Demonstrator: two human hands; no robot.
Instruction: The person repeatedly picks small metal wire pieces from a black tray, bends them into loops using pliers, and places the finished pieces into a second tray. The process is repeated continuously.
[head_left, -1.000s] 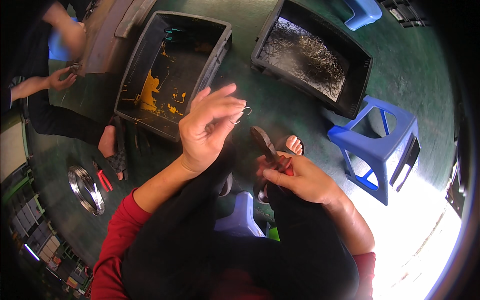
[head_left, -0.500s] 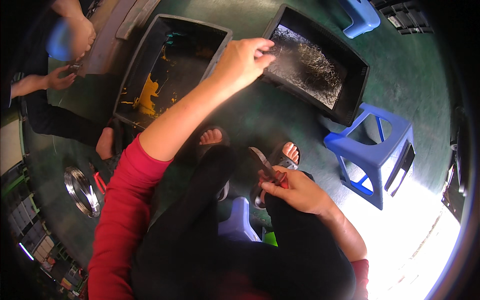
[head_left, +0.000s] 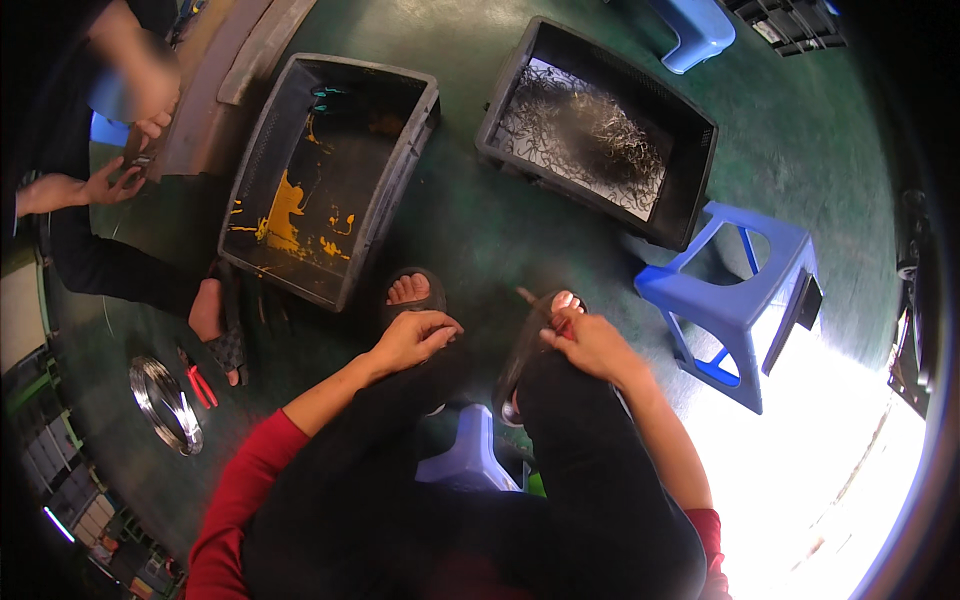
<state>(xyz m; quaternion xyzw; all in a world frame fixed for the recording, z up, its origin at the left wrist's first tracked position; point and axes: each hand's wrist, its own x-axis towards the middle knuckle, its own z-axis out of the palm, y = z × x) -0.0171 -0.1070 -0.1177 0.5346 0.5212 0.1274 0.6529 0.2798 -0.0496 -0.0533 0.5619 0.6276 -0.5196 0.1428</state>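
The metal-headed hand tool with red handles (head_left: 564, 327) is blurred and largely covered by the fingers around it, so its exact kind is hard to tell. The thighs hide part of a pale-blue plastic stool (head_left: 476, 445), and the top edge cuts off another blue stool (head_left: 695, 35). At the far left, a co-worker's hand (head_left: 115, 186) touches a small, indistinct object.

The black plastic crate on the left (head_left: 392, 190) bears yellow splashes (head_left: 284, 215) and a few teal marks. The black plastic crate on the right (head_left: 692, 165) holds a tangled heap of bent metal wire pieces (head_left: 612, 132) on a white sheet (head_left: 638, 200).

The right hand (head_left: 592, 346) is closed around the tool, above the right knee. The left hand (head_left: 408, 338) rests by the left knee, fingers curled toward the thumb; whether they pinch anything cannot be told.
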